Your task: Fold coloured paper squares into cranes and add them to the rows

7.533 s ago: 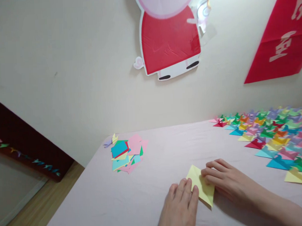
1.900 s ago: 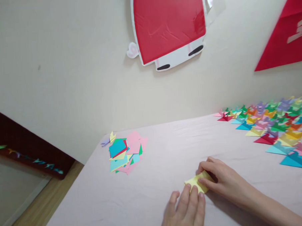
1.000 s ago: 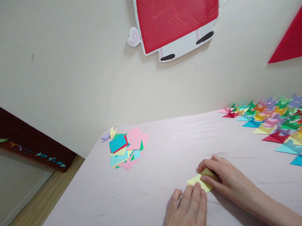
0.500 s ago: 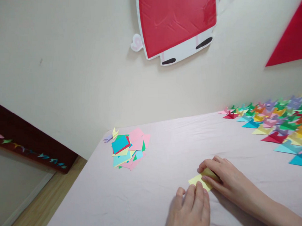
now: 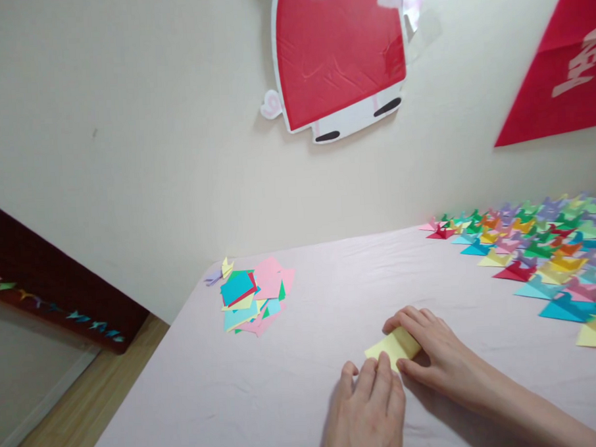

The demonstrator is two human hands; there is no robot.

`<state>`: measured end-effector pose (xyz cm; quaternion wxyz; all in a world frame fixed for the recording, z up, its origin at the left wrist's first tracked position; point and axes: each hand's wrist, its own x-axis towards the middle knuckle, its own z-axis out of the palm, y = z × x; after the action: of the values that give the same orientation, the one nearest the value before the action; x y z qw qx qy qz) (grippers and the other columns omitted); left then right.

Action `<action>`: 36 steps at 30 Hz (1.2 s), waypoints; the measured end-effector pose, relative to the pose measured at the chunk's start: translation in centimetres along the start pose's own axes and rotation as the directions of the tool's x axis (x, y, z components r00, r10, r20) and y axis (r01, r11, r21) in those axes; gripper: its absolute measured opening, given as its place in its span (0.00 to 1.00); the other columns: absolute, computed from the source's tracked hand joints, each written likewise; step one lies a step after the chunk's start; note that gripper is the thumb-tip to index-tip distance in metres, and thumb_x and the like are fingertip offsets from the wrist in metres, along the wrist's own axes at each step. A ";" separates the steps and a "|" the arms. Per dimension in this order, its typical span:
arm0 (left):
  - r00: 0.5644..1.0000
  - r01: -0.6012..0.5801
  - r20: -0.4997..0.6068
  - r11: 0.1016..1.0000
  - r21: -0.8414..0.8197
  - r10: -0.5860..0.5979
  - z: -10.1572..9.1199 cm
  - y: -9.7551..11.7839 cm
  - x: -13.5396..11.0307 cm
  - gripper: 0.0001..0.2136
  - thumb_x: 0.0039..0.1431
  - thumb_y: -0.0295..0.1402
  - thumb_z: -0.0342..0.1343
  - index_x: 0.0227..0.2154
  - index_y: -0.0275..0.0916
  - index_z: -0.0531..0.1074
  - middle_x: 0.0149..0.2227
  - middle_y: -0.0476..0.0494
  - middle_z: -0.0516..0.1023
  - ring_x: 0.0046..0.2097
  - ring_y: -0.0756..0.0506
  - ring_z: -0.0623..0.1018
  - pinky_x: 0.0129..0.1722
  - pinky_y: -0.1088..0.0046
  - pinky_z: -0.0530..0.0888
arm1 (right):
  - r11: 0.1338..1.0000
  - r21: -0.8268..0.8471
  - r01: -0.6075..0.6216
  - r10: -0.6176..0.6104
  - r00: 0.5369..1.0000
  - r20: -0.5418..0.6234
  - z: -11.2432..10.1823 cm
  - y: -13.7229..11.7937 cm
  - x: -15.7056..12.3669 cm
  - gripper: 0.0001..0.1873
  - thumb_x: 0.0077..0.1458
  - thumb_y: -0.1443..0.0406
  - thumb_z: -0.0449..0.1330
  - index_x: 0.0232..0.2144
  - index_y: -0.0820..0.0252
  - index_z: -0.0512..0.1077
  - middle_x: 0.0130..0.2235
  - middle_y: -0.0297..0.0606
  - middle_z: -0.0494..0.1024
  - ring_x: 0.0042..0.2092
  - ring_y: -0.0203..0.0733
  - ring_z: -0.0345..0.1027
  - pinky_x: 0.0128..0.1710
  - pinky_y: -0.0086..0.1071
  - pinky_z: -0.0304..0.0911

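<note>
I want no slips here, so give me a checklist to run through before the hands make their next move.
1. Left hand on the yellow paper: ok, fingertips at its near edge.
2. Right hand on the paper: ok, at its right end.
3. Whole paper in sight: not ok, the hands cover part of it.
4. Paper edges lined up: cannot tell, too small and partly covered.
5. Loose sheets clear of the hands: ok, piled apart to the left.
6. Folded paper figures clear of the hands: ok, apart, to the right.
</note>
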<state>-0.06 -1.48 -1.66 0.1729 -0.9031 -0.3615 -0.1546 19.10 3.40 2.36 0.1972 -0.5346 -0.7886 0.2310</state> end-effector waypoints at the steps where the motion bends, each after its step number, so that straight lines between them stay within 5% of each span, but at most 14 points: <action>1: 1.000 0.005 0.000 1.000 -0.006 -0.005 0.0 0.1 0.0 0.33 0.64 0.56 0.39 0.53 0.33 0.71 0.56 0.37 0.73 0.52 0.38 0.69 0.52 0.60 0.63 | 1.000 0.013 0.004 -0.004 1.000 -0.001 -0.1 0.2 0.0 0.18 0.45 0.71 0.56 0.40 0.53 0.70 0.45 0.40 0.74 0.46 0.50 0.64 0.45 0.43 0.60; 7: 0.999 0.027 0.020 0.997 -0.073 -0.026 -0.7 -0.2 0.1 0.32 0.62 0.58 0.40 0.51 0.34 0.71 0.57 0.38 0.73 0.52 0.39 0.71 0.52 0.60 0.64 | 0.997 0.079 -0.013 0.014 1.000 -0.011 -1.2 2.1 0.0 0.22 0.42 0.71 0.54 0.43 0.54 0.70 0.45 0.41 0.74 0.46 0.51 0.64 0.48 0.44 0.61; 11: 0.989 0.080 0.143 0.972 -0.219 -0.049 -2.7 -1.0 1.2 0.28 0.58 0.58 0.50 0.47 0.37 0.71 0.54 0.40 0.74 0.50 0.40 0.72 0.53 0.58 0.64 | 0.988 0.157 -0.011 0.021 0.998 -0.063 -1.4 3.1 0.0 0.25 0.38 0.72 0.52 0.42 0.56 0.70 0.44 0.41 0.75 0.48 0.50 0.65 0.50 0.43 0.61; 16: 0.933 0.348 0.243 0.842 -0.412 -0.266 -3.4 -1.2 3.8 0.04 0.63 0.34 0.53 0.39 0.43 0.68 0.41 0.47 0.75 0.43 0.44 0.73 0.46 0.64 0.66 | 0.977 0.204 0.063 -0.040 0.992 -0.116 -1.2 2.6 -0.4 0.15 0.51 0.71 0.51 0.40 0.55 0.71 0.41 0.40 0.75 0.46 0.48 0.66 0.48 0.43 0.61; 22: 0.855 0.518 0.213 0.792 -0.323 -0.472 -1.4 0.2 5.3 0.08 0.56 0.25 0.51 0.37 0.43 0.62 0.40 0.46 0.71 0.44 0.43 0.70 0.45 0.63 0.67 | 0.996 0.045 0.070 -0.066 0.994 -0.092 -1.4 1.1 -0.6 0.12 0.50 0.69 0.58 0.39 0.54 0.72 0.43 0.39 0.74 0.47 0.49 0.64 0.48 0.43 0.58; 36: 0.763 0.646 0.311 0.662 -0.381 -0.566 -2.1 -1.1 3.7 0.23 0.42 0.18 0.47 0.43 0.42 0.64 0.46 0.42 0.71 0.51 0.41 0.70 0.50 0.62 0.65 | 0.999 0.033 0.025 -0.022 0.997 -0.080 -1.5 1.1 -0.4 0.16 0.45 0.71 0.58 0.39 0.55 0.72 0.43 0.38 0.73 0.47 0.49 0.63 0.48 0.41 0.57</action>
<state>1.41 0.63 1.94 -0.1419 -0.7534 -0.6068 -0.2098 20.85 3.59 2.91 0.2401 -0.5307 -0.7823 0.2206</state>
